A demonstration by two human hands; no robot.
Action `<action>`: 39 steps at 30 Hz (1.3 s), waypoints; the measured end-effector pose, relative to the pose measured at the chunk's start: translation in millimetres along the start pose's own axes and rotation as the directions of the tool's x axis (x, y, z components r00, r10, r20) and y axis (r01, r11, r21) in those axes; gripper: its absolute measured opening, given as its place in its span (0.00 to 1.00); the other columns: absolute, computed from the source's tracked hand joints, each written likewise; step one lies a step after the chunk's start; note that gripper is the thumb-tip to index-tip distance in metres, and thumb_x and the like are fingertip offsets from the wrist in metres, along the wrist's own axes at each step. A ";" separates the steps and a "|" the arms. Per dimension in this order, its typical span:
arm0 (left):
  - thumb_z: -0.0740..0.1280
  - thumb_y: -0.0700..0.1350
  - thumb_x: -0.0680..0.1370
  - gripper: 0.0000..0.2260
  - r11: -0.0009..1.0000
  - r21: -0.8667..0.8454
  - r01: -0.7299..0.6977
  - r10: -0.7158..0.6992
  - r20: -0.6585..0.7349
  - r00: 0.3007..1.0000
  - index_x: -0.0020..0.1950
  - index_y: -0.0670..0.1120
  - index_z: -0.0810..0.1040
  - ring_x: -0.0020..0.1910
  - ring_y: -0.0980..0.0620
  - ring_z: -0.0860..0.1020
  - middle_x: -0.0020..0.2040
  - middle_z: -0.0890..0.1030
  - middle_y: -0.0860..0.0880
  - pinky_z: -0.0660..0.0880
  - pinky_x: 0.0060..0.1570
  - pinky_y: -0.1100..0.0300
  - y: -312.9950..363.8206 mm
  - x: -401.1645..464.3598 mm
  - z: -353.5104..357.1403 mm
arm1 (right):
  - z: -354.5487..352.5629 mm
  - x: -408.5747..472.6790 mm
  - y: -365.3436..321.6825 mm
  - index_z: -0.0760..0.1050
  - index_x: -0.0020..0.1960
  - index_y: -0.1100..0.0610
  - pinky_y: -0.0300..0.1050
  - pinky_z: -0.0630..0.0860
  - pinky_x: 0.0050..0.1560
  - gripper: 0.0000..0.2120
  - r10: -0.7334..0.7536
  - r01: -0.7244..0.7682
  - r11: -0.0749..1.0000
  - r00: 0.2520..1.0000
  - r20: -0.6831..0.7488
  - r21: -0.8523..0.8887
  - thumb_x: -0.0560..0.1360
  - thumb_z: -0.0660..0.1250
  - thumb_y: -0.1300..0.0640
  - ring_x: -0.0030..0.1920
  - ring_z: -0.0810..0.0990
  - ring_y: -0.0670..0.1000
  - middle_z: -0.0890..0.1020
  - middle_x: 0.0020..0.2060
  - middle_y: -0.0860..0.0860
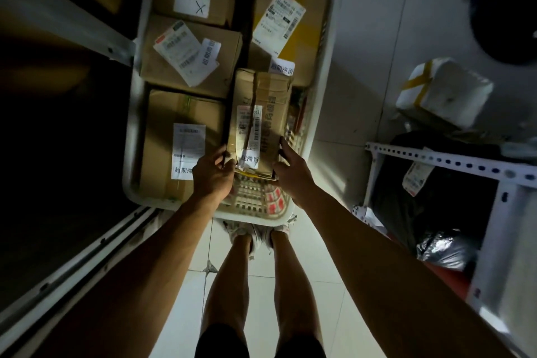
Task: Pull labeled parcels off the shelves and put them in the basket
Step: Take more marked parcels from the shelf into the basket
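A white slatted basket [321, 87] stands on the floor in front of my feet, holding several labeled cardboard parcels. A narrow taped parcel [261, 113] with a barcode label lies at the basket's near right. My left hand [212, 174] grips its near left corner with curled fingers. My right hand [290, 171] holds its near right edge, index finger stretched along the side. To its left lies a bigger labeled box [177, 139], and further back sit more boxes [189, 52].
A dark metal shelf [58, 125] runs along the left. A white perforated shelf frame [450, 160] stands at right with a labeled black bag [418, 177] inside and a white taped parcel [444, 93] on top. Pale tiled floor [363, 67] lies between.
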State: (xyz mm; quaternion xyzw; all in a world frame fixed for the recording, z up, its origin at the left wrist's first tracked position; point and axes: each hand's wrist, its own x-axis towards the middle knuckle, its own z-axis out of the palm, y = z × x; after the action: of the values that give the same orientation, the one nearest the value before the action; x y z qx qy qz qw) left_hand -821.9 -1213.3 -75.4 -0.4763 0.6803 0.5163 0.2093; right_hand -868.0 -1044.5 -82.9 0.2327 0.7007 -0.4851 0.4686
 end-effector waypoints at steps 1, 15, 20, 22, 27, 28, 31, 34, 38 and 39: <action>0.71 0.38 0.78 0.21 1.000 0.014 -0.014 0.014 -0.006 1.000 0.71 0.47 0.75 0.60 0.51 0.81 0.65 0.81 0.47 0.79 0.62 0.47 -0.2 -0.2 0.0 | 1.7 2.3 2.1 0.60 0.71 0.26 0.72 0.79 0.50 0.34 -0.025 0.025 0.999 1.000 0.000 -0.027 0.70 0.67 0.46 0.55 0.84 0.64 0.83 0.53 0.34; 0.71 0.39 0.78 0.18 0.970 0.155 -0.186 0.198 -0.063 0.978 0.69 0.44 0.77 0.53 0.56 0.82 0.63 0.80 0.50 0.78 0.46 0.72 -21.2 -1.0 -3.7 | 10.2 0.8 13.0 0.57 0.78 0.35 0.61 0.84 0.50 0.35 -0.049 0.048 0.998 0.997 -0.051 -0.027 0.77 0.70 0.48 0.53 0.85 0.51 0.76 0.70 0.43; 0.73 0.40 0.77 0.16 0.929 0.275 -0.248 0.265 -0.023 0.964 0.64 0.43 0.80 0.48 0.56 0.81 0.60 0.83 0.47 0.72 0.38 0.79 -2.7 -37.9 -18.9 | 1.0 -42.7 -4.9 0.63 0.78 0.46 0.32 0.74 0.29 0.29 0.047 -0.074 0.987 0.982 -0.184 -0.140 0.79 0.69 0.53 0.39 0.78 0.42 0.79 0.60 0.46; 0.73 0.40 0.77 0.14 0.921 0.316 -0.227 0.236 0.010 0.972 0.62 0.43 0.81 0.45 0.54 0.82 0.58 0.84 0.47 0.75 0.42 0.75 15.4 -72.9 -36.2 | -5.4 -80.9 -21.7 0.69 0.73 0.53 0.33 0.75 0.30 0.23 0.103 -0.126 0.978 0.984 -0.144 -0.165 0.79 0.67 0.59 0.40 0.78 0.47 0.82 0.54 0.52; 0.73 0.38 0.75 0.06 0.902 0.339 -0.268 0.230 0.148 0.962 0.50 0.45 0.83 0.50 0.47 0.83 0.49 0.84 0.47 0.74 0.50 0.63 63.0 -182.8 -91.5 | -21.0 -206.5 -76.2 0.76 0.64 0.57 0.46 0.80 0.46 0.12 0.147 -0.117 0.926 0.987 0.058 -0.360 0.80 0.67 0.61 0.38 0.78 0.49 0.81 0.43 0.52; 0.74 0.37 0.74 0.06 0.911 0.315 -0.266 0.232 0.142 0.962 0.48 0.46 0.82 0.51 0.44 0.83 0.47 0.84 0.46 0.74 0.50 0.62 70.6 -204.9 -103.4 | -23.7 -229.0 -85.0 0.77 0.63 0.57 0.47 0.81 0.48 0.12 0.132 -0.083 0.908 0.987 0.092 -0.410 0.80 0.68 0.61 0.39 0.79 0.50 0.80 0.43 0.52; 0.74 0.37 0.75 0.07 0.924 0.262 -0.280 0.243 0.164 0.956 0.52 0.39 0.82 0.52 0.44 0.82 0.49 0.83 0.43 0.76 0.55 0.55 88.0 -270.0 -136.9 | -26.4 -287.9 -111.5 0.78 0.56 0.56 0.45 0.76 0.47 0.07 0.089 0.013 0.823 0.985 0.151 -0.567 0.78 0.69 0.60 0.42 0.77 0.50 0.79 0.44 0.53; 0.74 0.39 0.75 0.13 0.920 0.274 -0.281 0.261 0.105 0.960 0.58 0.38 0.81 0.46 0.54 0.78 0.47 0.80 0.50 0.72 0.51 0.65 90.6 -327.4 -161.7 | -18.9 -327.5 -132.4 0.76 0.64 0.62 0.44 0.70 0.43 0.13 0.100 0.072 0.772 0.967 0.233 -0.632 0.80 0.66 0.60 0.42 0.74 0.52 0.76 0.47 0.54; 0.69 0.45 0.78 0.12 0.948 0.304 -0.090 0.135 -0.131 0.982 0.62 0.46 0.81 0.56 0.49 0.81 0.58 0.83 0.48 0.76 0.55 0.57 60.3 -398.9 -186.5 | 10.6 -356.3 -135.3 0.76 0.65 0.56 0.46 0.74 0.44 0.20 0.033 0.352 0.529 0.901 0.433 -0.772 0.77 0.69 0.48 0.45 0.78 0.54 0.80 0.52 0.56; 0.69 0.46 0.78 0.12 0.963 0.263 -0.051 0.105 -0.195 0.975 0.61 0.46 0.81 0.55 0.47 0.81 0.56 0.84 0.47 0.76 0.55 0.56 46.6 -419.8 -190.8 | 20.9 -360.7 -132.5 0.76 0.64 0.55 0.47 0.76 0.45 0.21 0.053 0.400 0.458 0.879 0.473 -0.794 0.75 0.70 0.46 0.46 0.79 0.55 0.81 0.54 0.57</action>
State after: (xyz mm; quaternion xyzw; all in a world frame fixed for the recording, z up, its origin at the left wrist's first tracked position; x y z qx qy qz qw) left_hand -630.1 -1203.4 346.5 -0.4689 0.7778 0.3794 0.1765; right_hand -799.1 -1072.7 294.7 -0.2285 0.7453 -0.1434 0.6097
